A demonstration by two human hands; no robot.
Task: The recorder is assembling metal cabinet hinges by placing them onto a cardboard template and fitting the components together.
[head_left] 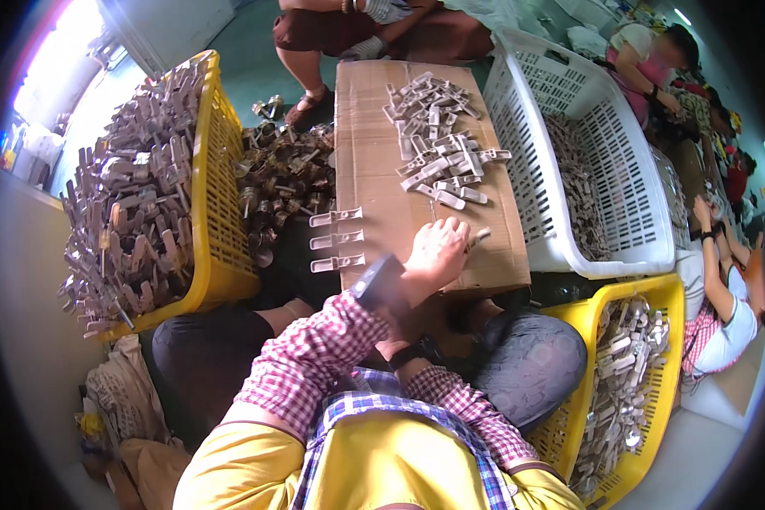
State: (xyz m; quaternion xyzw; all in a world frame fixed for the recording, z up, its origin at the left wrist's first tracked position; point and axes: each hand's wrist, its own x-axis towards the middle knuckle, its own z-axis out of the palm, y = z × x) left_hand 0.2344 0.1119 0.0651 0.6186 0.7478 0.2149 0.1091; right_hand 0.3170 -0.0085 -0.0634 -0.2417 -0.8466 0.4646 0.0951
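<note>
My left hand (438,252) is over the near part of a brown cardboard sheet (370,161), its fingers curled downward. The end of a small grey metal lever (479,238) sticks out at its right side. My right hand (390,346) is lower down, mostly hidden behind my left wrist, so its fingers do not show. Left of my left hand, three metal levers (337,239) lie in a spaced column at the cardboard's left edge. Beyond my fingers is a loose pile of similar grey levers (450,166).
A yellow crate (201,204) heaped with metal parts stands left, with brownish metal fittings (285,178) piled beside it. At right are a white basket (527,110) and another yellow crate (574,340), both holding parts. A gloved person (382,34) sits opposite; other people sit right.
</note>
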